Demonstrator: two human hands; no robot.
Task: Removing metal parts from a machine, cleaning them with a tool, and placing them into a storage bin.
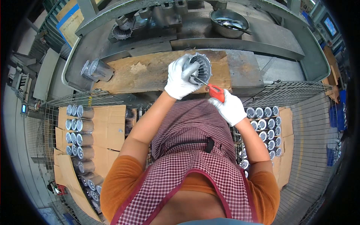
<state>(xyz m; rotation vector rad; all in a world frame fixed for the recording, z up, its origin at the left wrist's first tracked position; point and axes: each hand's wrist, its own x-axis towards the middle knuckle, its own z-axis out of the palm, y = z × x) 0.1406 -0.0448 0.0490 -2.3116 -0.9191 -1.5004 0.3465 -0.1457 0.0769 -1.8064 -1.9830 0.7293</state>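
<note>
My left hand [177, 79], in a white glove, grips a round grey metal casting [203, 64] by its side. The casting is tilted so that its open end, ringed with inner fins, shows. In my white-gloved right hand [231, 109] is a hand tool with a red handle [216, 93] and a thin metal shaft. The shaft slants up to the left, and its tip meets the lower rim of the casting near my left thumb. Exactly where the tip touches is hard to make out. Both hands are over the near edge of a worn wooden board [150, 71].
Two cylindrical castings [100, 70] lie at the board's left end. A metal bowl [229, 23] with tools stands at the back, beside a fixture [123, 32]. Wire carts flank me, holding stacked castings on the left [85, 125] and right [270, 123] over cardboard.
</note>
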